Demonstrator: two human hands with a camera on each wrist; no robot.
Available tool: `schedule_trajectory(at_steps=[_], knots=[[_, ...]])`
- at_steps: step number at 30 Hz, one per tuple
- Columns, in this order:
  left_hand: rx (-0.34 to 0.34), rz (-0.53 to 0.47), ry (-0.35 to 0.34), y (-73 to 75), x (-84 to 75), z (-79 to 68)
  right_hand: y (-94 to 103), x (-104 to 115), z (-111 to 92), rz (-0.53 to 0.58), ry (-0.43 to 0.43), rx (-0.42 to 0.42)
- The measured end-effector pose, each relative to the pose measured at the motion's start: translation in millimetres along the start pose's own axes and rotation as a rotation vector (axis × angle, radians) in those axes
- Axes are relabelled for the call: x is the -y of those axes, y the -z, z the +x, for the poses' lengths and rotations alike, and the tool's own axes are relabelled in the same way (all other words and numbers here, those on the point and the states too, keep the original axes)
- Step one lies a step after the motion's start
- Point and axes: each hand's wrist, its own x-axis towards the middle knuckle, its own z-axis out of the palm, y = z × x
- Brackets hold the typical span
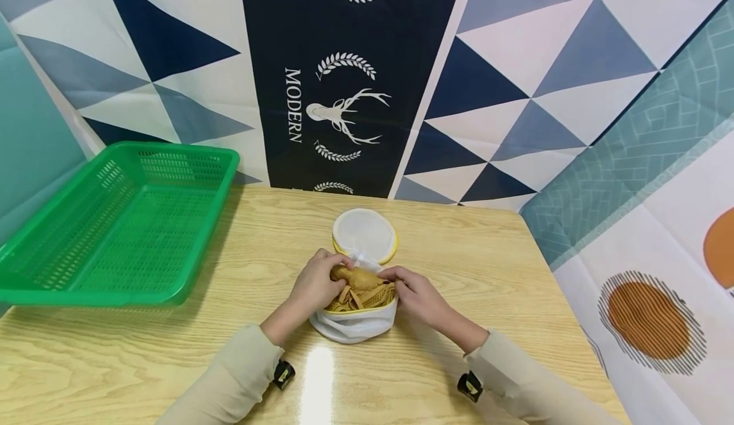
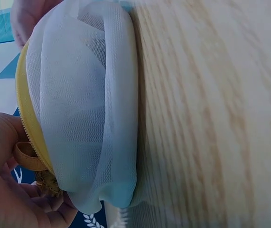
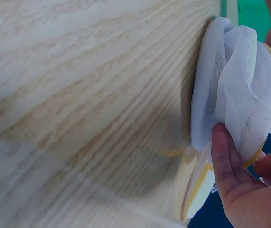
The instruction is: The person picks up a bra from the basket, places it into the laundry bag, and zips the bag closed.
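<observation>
1. White mesh bag (image 1: 355,331) sits on wood-grain table (image 1: 487,253), approx. mid-table, in front of person, btw. both hands.
2. Its round lid (image 1: 364,232) is folded back on far side, w/ yellow edge; yellow zip (image 2: 27,102) runs round bag's rim.
3. Tan garment (image 1: 367,280) w/ lacy & strappy parts is in bag, bunched at the mouth.
4. L hand (image 1: 317,283): thumb & fingers pinch garment at bag's L side; tan strap loop shows by thumb in L wrist view.
5. R hand (image 1: 421,297): grips bag's R rim, fingers outside on mesh; thumb tip partly hidden.
6. Green basket (image 1: 92,298), slotted plastic, on table at far L, well apart from bag.
7. Black wrist units (image 1: 283,374) on both pale sleeves (image 1: 235,371).
</observation>
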Motion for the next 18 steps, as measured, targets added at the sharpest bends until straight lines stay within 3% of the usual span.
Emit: schedule_trajectory(at_steps=[7,11,18], knots=[[-0.003,0.005,-0.005,-0.6,1.7,-0.4,-2.1,-7,4,0.038,-0.027,-0.022],[-0.016,0.012,-0.015,-0.9,2.8,-0.3,-6.1,-5,7,-0.008,-0.008,-0.085],[-0.039,-0.014,-0.082,-2.5,3.9,-0.5,-17.2,4,13,-0.13,-0.062,-0.166]])
